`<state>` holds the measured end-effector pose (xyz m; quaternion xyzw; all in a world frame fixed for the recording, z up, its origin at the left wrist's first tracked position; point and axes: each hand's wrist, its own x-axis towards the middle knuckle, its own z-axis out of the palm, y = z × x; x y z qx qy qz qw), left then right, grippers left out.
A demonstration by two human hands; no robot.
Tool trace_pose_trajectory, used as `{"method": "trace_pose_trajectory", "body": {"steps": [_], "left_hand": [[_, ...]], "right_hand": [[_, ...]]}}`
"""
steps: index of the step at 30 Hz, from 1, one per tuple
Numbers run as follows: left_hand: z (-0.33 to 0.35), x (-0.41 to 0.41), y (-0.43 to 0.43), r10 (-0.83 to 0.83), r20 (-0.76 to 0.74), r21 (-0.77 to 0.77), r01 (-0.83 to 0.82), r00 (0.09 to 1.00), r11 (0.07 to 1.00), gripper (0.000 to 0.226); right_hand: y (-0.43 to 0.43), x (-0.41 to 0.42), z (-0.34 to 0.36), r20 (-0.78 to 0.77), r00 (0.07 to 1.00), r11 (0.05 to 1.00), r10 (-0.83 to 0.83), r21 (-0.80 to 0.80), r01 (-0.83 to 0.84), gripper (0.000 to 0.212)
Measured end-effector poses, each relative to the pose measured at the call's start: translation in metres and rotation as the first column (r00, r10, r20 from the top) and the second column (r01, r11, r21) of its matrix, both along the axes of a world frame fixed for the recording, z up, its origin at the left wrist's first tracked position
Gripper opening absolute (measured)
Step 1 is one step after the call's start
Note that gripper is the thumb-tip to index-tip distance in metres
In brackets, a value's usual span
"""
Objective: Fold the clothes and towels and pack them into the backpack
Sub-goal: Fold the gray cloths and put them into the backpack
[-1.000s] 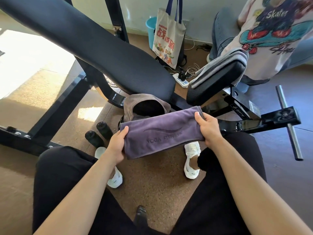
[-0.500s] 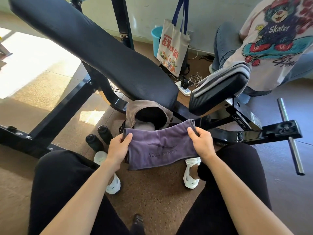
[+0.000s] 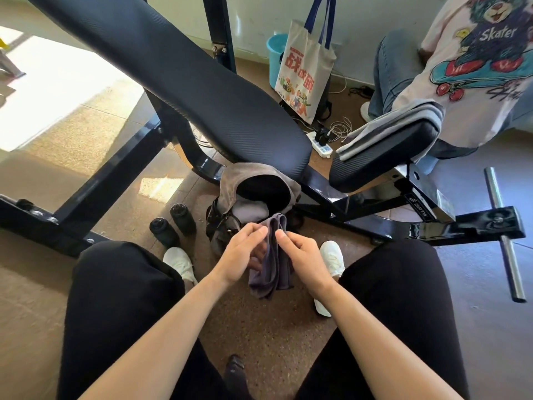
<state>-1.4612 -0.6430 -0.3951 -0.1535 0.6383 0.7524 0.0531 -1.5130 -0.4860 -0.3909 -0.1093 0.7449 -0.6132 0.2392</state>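
Both hands meet over the floor between the knees, pinching a purple towel (image 3: 274, 264) folded in half lengthwise so it hangs as a narrow strip. Left hand (image 3: 242, 255) grips the towel's left face, fingers wrapped behind the cloth, thumb on top. Right hand (image 3: 302, 255) grips the right face, thumb tip near the left thumb at the upper edge. Towel's top end sits right at the mouth of the backpack (image 3: 253, 192); its lower end dangles free above the floor.

Backpack is grey-brown, standing open on the floor just beyond the hands, under the weight bench (image 3: 187, 82); a pale folded item (image 3: 249, 210) shows inside the opening, the rest of the interior is dark. Folded grey cloth (image 3: 395, 122) lies on the bench's small seat pad, to the right and further away.

Two black bottles (image 3: 173, 225) stand on the floor left of the backpack, close together. White sneakers (image 3: 333, 255) on the person's feet either side of the towel; black trousers on both thighs in the foreground.

Further back: a printed tote bag (image 3: 302, 73) hangs by blue handles, a blue bucket (image 3: 275, 53) behind it, a white power strip (image 3: 320, 142) with cables on the floor. A second person sits upper right in jeans and a "Skater" print shirt (image 3: 484, 67).
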Motion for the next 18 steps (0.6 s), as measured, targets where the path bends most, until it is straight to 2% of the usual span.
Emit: {"method": "trace_pose_trajectory", "body": {"steps": [3, 7, 9, 11, 13, 14, 16, 18], "left_hand": [[0.002, 0.001, -0.005, -0.105, 0.013, 0.108, 0.103, 0.994, 0.989, 0.045], [-0.005, 0.002, -0.007, -0.194, 0.020, 0.106, 0.191, 0.981, 0.976, 0.049], [-0.005, 0.000, -0.010, -0.129, -0.006, 0.050, 0.129, 0.992, 0.990, 0.046], [-0.006, -0.004, -0.014, 0.062, -0.060, -0.069, -0.067, 0.996, 0.995, 0.029], [-0.010, -0.008, -0.020, 0.304, -0.058, -0.178, -0.310, 0.951, 0.934, 0.012], [-0.012, -0.009, -0.023, 0.378, -0.021, -0.202, -0.375, 0.925, 0.905, 0.010], [-0.015, -0.010, -0.028, 0.384, 0.130, -0.141, -0.366, 0.914, 0.920, 0.031], [-0.016, -0.009, -0.031, 0.202, 0.274, 0.025, -0.217, 0.940, 0.976, 0.061]], "right_hand": [[0.003, -0.004, -0.002, -0.051, 0.998, 0.998, 0.024, 0.056, -0.021, 0.024], [0.002, -0.009, -0.012, -0.055, 0.998, 0.994, -0.012, 0.104, 0.017, 0.013], [0.001, -0.013, -0.009, 0.064, 0.996, 0.997, -0.069, 0.030, 0.067, 0.011], [0.001, -0.017, 0.000, 0.252, 0.961, 0.986, -0.117, -0.088, 0.143, 0.017], [0.003, -0.021, 0.012, 0.409, 0.904, 0.964, -0.121, -0.168, 0.204, 0.023], [0.005, -0.023, 0.017, 0.486, 0.867, 0.951, -0.111, -0.201, 0.235, 0.027], [0.012, -0.026, 0.026, 0.629, 0.772, 0.932, -0.091, -0.220, 0.289, 0.033], [0.016, -0.031, 0.028, 0.672, 0.731, 0.934, -0.119, -0.174, 0.311, 0.035]]}}
